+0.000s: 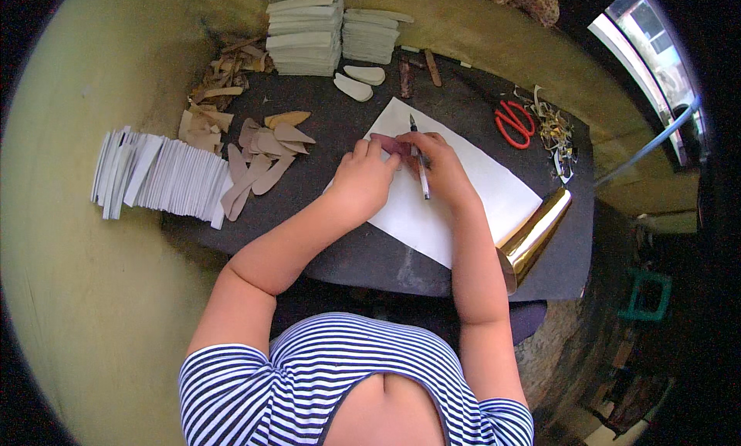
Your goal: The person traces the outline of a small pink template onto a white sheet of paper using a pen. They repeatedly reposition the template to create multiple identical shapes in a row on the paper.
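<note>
Nearest to the wearer, on the dark worktop (347, 253), a gold roll (540, 230) lies beside the right forearm. A white sheet (432, 230) lies flat and slanted between the arms. Over its far half, the left hand (361, 176) curls at a dark red piece (391, 145); whether this grip pinches or merely presses, I cannot tell. The right hand (444, 172) has a narrow grip, holding a pen (424, 185) lengthwise, with its fingers at the same piece.

Status, in my judgement: early on this sheet. Its exposed area shows no cut and no line that I can make out; most of it appears unused.

Farther out, tan cut pieces (266, 145) lie left and red-handled scissors (515, 125) right, idle. White shaped pieces (353, 87) and a tall white stack (305, 29), at the back, look already cut.
</note>
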